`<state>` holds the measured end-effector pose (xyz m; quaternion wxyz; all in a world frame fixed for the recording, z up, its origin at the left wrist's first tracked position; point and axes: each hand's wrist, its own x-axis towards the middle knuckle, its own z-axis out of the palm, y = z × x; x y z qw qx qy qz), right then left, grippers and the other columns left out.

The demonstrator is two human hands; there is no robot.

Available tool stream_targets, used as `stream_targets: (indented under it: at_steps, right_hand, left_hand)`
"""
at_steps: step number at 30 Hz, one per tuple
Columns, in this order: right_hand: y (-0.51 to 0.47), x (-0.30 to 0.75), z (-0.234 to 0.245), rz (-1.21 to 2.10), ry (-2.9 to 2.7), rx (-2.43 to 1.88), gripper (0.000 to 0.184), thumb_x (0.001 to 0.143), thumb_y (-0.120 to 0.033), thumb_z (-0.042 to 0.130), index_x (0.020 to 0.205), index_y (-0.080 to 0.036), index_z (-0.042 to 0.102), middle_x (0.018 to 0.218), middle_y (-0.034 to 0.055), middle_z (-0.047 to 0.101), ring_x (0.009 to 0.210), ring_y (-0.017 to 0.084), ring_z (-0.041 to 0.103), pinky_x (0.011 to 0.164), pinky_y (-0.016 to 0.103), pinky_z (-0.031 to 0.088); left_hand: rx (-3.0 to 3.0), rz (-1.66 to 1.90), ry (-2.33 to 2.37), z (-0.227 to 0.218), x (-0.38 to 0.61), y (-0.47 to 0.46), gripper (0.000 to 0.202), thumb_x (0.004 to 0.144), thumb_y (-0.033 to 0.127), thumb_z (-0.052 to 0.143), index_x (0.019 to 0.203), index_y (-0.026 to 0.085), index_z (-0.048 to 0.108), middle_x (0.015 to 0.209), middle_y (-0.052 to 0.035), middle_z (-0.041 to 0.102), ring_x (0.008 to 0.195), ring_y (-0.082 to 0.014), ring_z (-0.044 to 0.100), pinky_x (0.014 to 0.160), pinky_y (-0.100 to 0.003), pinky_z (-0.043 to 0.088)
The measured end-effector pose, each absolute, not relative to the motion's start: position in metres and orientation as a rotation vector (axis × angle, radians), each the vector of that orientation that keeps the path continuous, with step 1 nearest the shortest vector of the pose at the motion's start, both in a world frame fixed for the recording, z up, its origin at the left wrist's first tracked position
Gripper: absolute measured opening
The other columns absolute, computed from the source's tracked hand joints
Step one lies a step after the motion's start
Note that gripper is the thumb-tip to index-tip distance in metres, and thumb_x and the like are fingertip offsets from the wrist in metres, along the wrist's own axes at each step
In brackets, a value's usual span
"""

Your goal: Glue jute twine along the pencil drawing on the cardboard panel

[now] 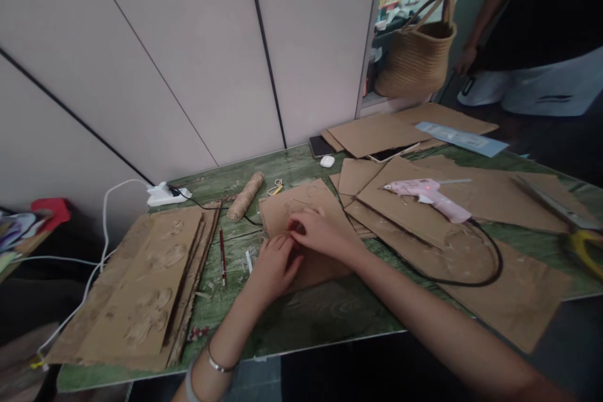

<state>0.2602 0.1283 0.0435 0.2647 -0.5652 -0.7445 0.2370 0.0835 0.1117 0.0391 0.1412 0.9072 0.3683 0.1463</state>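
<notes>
My left hand point(277, 262), with a silver bangle at the wrist, and my right hand point(319, 232) meet over a piece of cardboard point(320, 198) in the middle of the table. Both have bent fingers, their tips together at one spot; whatever is between them is too small or hidden to make out. A thin curved drawn line or strand shows on the cardboard just beyond the fingers. Close by on the left lie a spool of twine point(245, 196), a dark red pencil point(223, 256) and a small white stick point(249, 261).
Cardboard with twine shapes point(122, 301) lies at left. A pink glue gun point(426, 193) rests on cardboard sheets point(513, 201) at right, near yellow-handled scissors point(581, 245). A power strip point(167, 195), white earbud case point(326, 162) and phone point(320, 146) sit behind. Another person point(537, 31) stands at back right.
</notes>
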Motion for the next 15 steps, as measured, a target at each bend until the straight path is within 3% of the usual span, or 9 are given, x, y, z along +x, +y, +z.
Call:
stream_targets:
  at_steps: [5, 8, 10, 12, 15]
  right_hand:
    - [0.146, 0.254, 0.052, 0.707, -1.987, -1.505, 0.012, 0.084, -0.016, 0.068, 0.093, -0.019, 0.073, 0.09, 0.004, 0.077, 0.089, 0.02, 0.067, 0.099, 0.044, 0.033]
    - [0.145, 0.252, 0.051, 0.715, -1.959, -1.508, 0.009, 0.085, -0.015, 0.066, 0.086, -0.019, 0.074, 0.088, 0.0038, 0.077, 0.087, 0.02, 0.067, 0.1, 0.046, 0.032]
    - [0.141, 0.251, 0.049, 0.715, -1.936, -1.507, 0.01, 0.083, -0.013, 0.066, 0.084, -0.019, 0.074, 0.088, 0.0038, 0.077, 0.087, 0.02, 0.067, 0.099, 0.045, 0.033]
    - [0.138, 0.252, 0.046, 0.708, -1.912, -1.497, 0.012, 0.083, -0.012, 0.064, 0.084, -0.019, 0.074, 0.089, 0.0039, 0.077, 0.087, 0.02, 0.067, 0.097, 0.044, 0.035]
    - [0.137, 0.258, 0.041, 0.696, -1.874, -1.478, 0.013, 0.083, -0.013, 0.062, 0.084, -0.019, 0.073, 0.09, 0.0038, 0.076, 0.088, 0.021, 0.067, 0.094, 0.042, 0.039]
  left_hand:
    - [2.355, 0.751, 1.353, 0.054, 0.049, 0.144, 0.018, 0.093, 0.026, 0.049, 0.08, 0.021, 0.06, 0.081, -0.0051, 0.065, 0.082, -0.0232, 0.062, 0.082, -0.036, 0.048]
    - [2.181, 0.949, 1.592, 0.063, 0.034, 0.183, 0.008, 0.087, 0.027, 0.056, 0.088, 0.02, 0.06, 0.098, -0.0104, 0.064, 0.107, -0.0308, 0.059, 0.1, -0.047, 0.042]
    - [2.073, 1.001, 1.648, 0.063, 0.032, 0.209, 0.025, 0.075, 0.023, 0.068, 0.098, 0.018, 0.06, 0.112, -0.0145, 0.063, 0.123, -0.0359, 0.052, 0.108, -0.053, 0.035]
    - [1.947, 1.019, 1.65, 0.062, 0.034, 0.23, 0.037, 0.062, 0.016, 0.074, 0.097, 0.017, 0.061, 0.113, -0.0157, 0.065, 0.127, -0.0389, 0.051, 0.11, -0.055, 0.033]
    - [1.719, 1.066, 1.588, 0.064, 0.037, 0.25, 0.036, 0.06, 0.013, 0.073, 0.094, 0.016, 0.063, 0.109, -0.0155, 0.069, 0.125, -0.0385, 0.054, 0.11, -0.053, 0.037]
